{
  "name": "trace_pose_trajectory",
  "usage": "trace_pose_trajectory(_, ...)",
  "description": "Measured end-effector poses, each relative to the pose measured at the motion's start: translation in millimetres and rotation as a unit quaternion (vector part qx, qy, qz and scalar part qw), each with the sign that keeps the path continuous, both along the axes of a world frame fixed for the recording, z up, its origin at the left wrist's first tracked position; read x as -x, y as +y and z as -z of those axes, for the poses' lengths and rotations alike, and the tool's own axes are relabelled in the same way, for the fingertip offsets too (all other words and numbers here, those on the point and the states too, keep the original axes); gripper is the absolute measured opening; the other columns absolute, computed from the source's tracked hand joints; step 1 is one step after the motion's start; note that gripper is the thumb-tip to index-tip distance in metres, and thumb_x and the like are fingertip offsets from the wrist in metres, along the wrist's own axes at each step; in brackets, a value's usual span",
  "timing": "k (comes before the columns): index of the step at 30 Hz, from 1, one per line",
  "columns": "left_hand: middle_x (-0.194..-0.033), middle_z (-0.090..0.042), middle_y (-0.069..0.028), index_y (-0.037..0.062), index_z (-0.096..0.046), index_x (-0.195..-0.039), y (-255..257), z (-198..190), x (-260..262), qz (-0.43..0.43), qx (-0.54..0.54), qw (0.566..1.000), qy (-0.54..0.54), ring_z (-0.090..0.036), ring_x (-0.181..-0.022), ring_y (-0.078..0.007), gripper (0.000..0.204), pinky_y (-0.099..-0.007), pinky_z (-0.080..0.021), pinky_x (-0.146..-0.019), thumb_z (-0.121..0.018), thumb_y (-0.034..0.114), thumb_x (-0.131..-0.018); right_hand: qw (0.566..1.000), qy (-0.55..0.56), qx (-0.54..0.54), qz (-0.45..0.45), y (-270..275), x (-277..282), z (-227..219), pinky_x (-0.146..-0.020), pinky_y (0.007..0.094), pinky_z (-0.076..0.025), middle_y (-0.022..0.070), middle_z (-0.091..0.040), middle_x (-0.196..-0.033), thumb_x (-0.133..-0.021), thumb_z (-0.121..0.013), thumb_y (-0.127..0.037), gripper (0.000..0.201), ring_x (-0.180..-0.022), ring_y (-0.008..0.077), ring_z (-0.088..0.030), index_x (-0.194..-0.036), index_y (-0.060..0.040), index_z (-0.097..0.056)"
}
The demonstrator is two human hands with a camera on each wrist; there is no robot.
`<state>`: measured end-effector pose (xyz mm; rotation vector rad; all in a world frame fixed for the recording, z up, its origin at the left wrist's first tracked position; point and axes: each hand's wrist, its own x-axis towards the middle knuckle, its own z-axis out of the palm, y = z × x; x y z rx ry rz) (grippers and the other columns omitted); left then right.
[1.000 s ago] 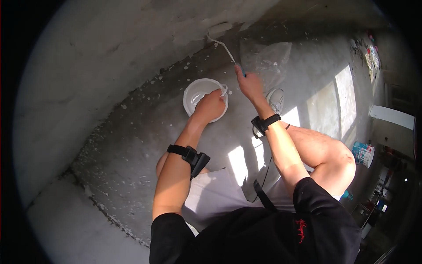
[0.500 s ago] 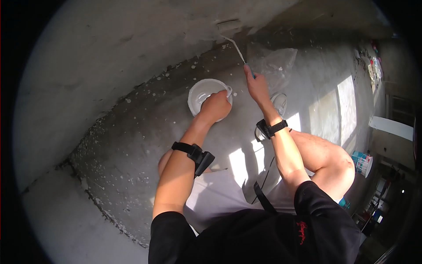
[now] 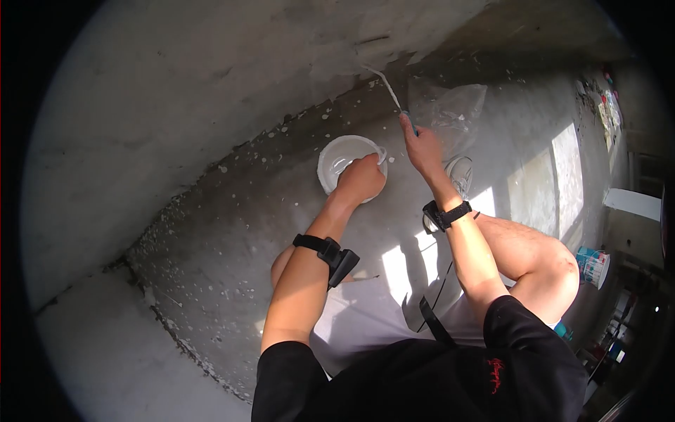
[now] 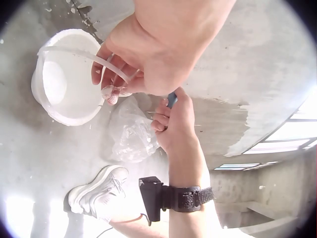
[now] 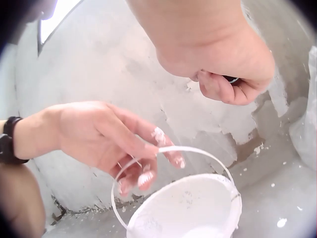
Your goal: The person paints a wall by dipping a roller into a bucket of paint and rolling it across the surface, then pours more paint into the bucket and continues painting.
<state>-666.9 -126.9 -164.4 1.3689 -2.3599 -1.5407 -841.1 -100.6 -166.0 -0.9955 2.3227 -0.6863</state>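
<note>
paint bucket [image 3: 342, 160], white and round, sits on the spattered concrete floor [image 3: 232, 232] close to the foot of the grey wall [image 3: 176, 91], with white paint inside it. left hand [image 3: 361, 179] is over the bucket's near rim, and its fingers [image 5: 148, 148] curl around the thin white wire handle [image 5: 163, 151], which stands raised in an arc above the bucket; the handle runs under the fingertips, which are smeared with white paint. right hand [image 3: 424, 146] is just beside the bucket on its right, apart from it, with fingers closed tight around the blue grip of a paint roller [image 3: 383, 77]; the roller's thin white-coated shaft runs from the fist up to the wall, where the roller head lies against the surface near a freshly whitened patch. crumpled clear plastic bag [image 3: 450, 112] lies on the floor beyond the right hand, and a white sneaker [image 3: 460, 172] is beside the right wrist.
</note>
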Motion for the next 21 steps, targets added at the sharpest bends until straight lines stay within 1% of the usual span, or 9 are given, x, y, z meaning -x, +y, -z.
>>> trace_pose_trajectory(2, -0.099, -0.064, -0.0315, -0.0009, -0.062, -0.106, -0.4, 0.0, 0.6, 0.004, 0.0, 1.0, -0.003, -0.061, -0.096, -0.0473, 0.026, -0.0513, -0.046, -0.084, -0.047, 0.013, -0.09, 1.0, -0.001, -0.009, 0.0, -0.3, -1.2, 18.8, -0.071, 0.0492, -0.048, 0.0301, -0.062, -0.073, -0.09, -0.045, -0.066, 0.076, -0.078, 0.0476, -0.062, -0.075, 0.0049, -0.066)
trace_pose_trajectory(5, -0.096, -0.066, -0.0292, -0.0038, -0.063, -0.103, 0.6, 3.1, 1.5, 0.0, 0.016, 1.0, -0.004, -0.063, -0.094, -0.0454, 0.028, -0.0511, -0.048, -0.084, -0.047, 0.009, -0.084, 1.0, -0.004, -0.028, -0.013, -4.4, 2.0, 38.4, -0.075, 0.0495, -0.048, 0.0301, -0.064, -0.077, -0.089, -0.044, -0.067, 0.076, -0.082, 0.0478, -0.063, -0.075, 0.0042, -0.067)
trace_pose_trajectory(8, -0.096, -0.066, -0.0293, -0.0036, -0.063, -0.102, 1.2, 5.5, 1.2, 0.003, 0.026, 1.0, -0.005, -0.063, -0.094, -0.0456, 0.027, -0.0517, -0.048, -0.084, -0.047, 0.009, -0.085, 0.999, -0.009, -0.033, -0.021, -3.1, 1.6, 42.1, -0.075, 0.0495, -0.048, 0.0301, -0.064, -0.077, -0.089, -0.044, -0.067, 0.076, -0.082, 0.0476, -0.063, -0.075, 0.0039, -0.067)
trace_pose_trajectory(10, -0.097, -0.064, -0.031, -0.0017, -0.062, -0.106, 0.8, 6.7, 0.1, -0.001, 0.028, 1.0, 0.002, -0.061, -0.096, -0.0476, 0.026, -0.0522, -0.046, -0.085, -0.048, 0.013, -0.089, 0.999, -0.014, -0.03, -0.02, -2.2, -0.9, 38.4, -0.073, 0.0493, -0.048, 0.0299, -0.063, -0.075, -0.09, -0.045, -0.066, 0.075, -0.08, 0.0473, -0.062, -0.075, 0.004, -0.067)
trace_pose_trajectory(12, -0.098, -0.064, -0.0308, -0.0014, -0.063, -0.107, 0.6, 6.6, 0.8, 0.001, 0.026, 1.0, -0.004, -0.061, -0.096, -0.0473, 0.027, -0.0518, -0.046, -0.085, -0.048, 0.013, -0.089, 0.998, -0.036, 0.042, -0.017, 2.5, -2.0, 30.6, -0.069, 0.0488, -0.047, 0.0292, -0.061, -0.071, -0.09, -0.047, -0.064, 0.072, -0.075, 0.0467, -0.062, -0.074, 0.004, -0.066)
trace_pose_trajectory(13, -0.099, -0.064, -0.0306, -0.0011, -0.063, -0.108, 0.8, 5.9, 1.2, 0.004, 0.025, 1.0, -0.009, -0.061, -0.097, -0.047, 0.028, -0.0515, -0.046, -0.086, -0.049, 0.014, -0.089, 0.998, -0.038, 0.04, -0.017, 2.3, -5.8, 17.5, -0.069, 0.0488, -0.047, 0.0292, -0.061, -0.071, -0.09, -0.047, -0.064, 0.072, -0.075, 0.0467, -0.062, -0.074, 0.004, -0.066)
trace_pose_trajectory(15, -0.1, -0.064, -0.0304, -0.0008, -0.063, -0.11, 1.1, 3.7, 1.0, 0.002, 0.022, 1.0, -0.012, -0.061, -0.098, -0.0467, 0.029, -0.0512, -0.046, -0.086, -0.049, 0.015, -0.089, 0.992, -0.059, 0.109, -0.004, -1.3, -11.9, -3.7, -0.066, 0.0485, -0.045, 0.0284, -0.059, -0.067, -0.09, -0.049, -0.063, 0.071, -0.07, 0.0464, -0.06, -0.073, 0.0041, -0.065)
trace_pose_trajectory(18, -0.102, -0.064, -0.0303, -0.0003, -0.063, -0.112, -0.1, 0.0, 1.5, -0.003, 0.019, 1.0, -0.018, -0.061, -0.099, -0.0464, 0.03, -0.0507, -0.046, -0.087, -0.05, 0.016, -0.089, 0.997, -0.023, 0.066, -0.016, -0.1, -11.2, -4.2, -0.067, 0.0487, -0.046, 0.0286, -0.06, -0.069, -0.09, -0.048, -0.064, 0.071, -0.073, 0.0468, -0.061, -0.074, 0.0032, -0.066)
trace_pose_trajectory(21, -0.103, -0.064, -0.03, 0.0, -0.063, -0.112, -1.4, 1.9, 1.4, -0.004, 0.015, 0.999, -0.033, -0.061, -0.099, -0.0463, 0.031, -0.0502, -0.046, -0.088, -0.05, 0.016, -0.089, 1.0, -0.01, 0.007, -0.023, 0.6, -10.7, 22.5, -0.073, 0.049, -0.048, 0.0294, -0.064, -0.076, -0.09, -0.045, -0.065, 0.073, -0.08, 0.0471, -0.063, -0.078, 0.0031, -0.068)
